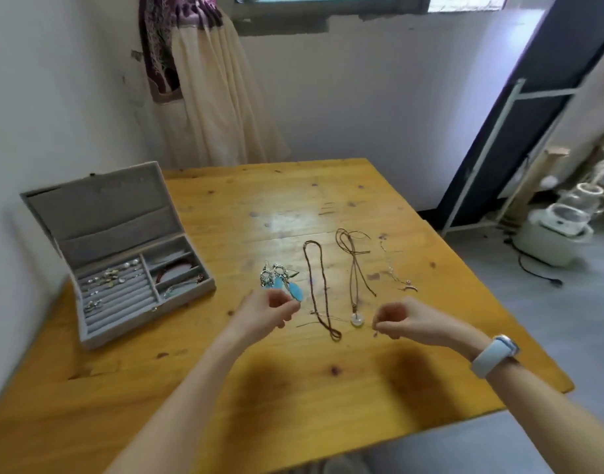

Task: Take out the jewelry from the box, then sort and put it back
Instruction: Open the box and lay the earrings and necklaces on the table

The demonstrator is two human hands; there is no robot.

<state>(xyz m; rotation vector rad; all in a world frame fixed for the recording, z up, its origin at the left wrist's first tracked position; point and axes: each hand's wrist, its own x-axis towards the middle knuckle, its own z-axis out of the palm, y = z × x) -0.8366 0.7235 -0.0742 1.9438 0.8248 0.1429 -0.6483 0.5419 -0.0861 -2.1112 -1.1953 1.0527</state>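
Head view. Wooden table [225,206], yellow-orange, knots and scuffs on top. Grey jewelry box [122,254] open at the left edge, lid tipped back toward the far left. Small rings and studs [112,277] sit in its ridged left tray; a reddish cord piece [175,268] lies in a right-hand compartment, another thin piece in the compartment nearest the front.

Laid out on the table, left to right: a pair of silver earrings with blue drops [281,280]; a dark braided necklace [319,289] stretched far to near; a brown cord necklace [355,265] with a pale round pendant [357,319] at its near end; a thin silver chain [394,268], well apart from the box.

Left hand [269,311] raised just near of the earrings, fingers curled with fingertips pinched together. Right hand [401,319] raised just right of the pendant, fingertips also pinched; a tiny dark end hangs below them. A very fine thread [309,324] seems to run between the two hands, too thin and blurred to be sure. Pale blue watch [495,355] on the right wrist.

Far side: cream curtain [211,104], white wall. Right: white frame [498,148], floor appliances [560,230].
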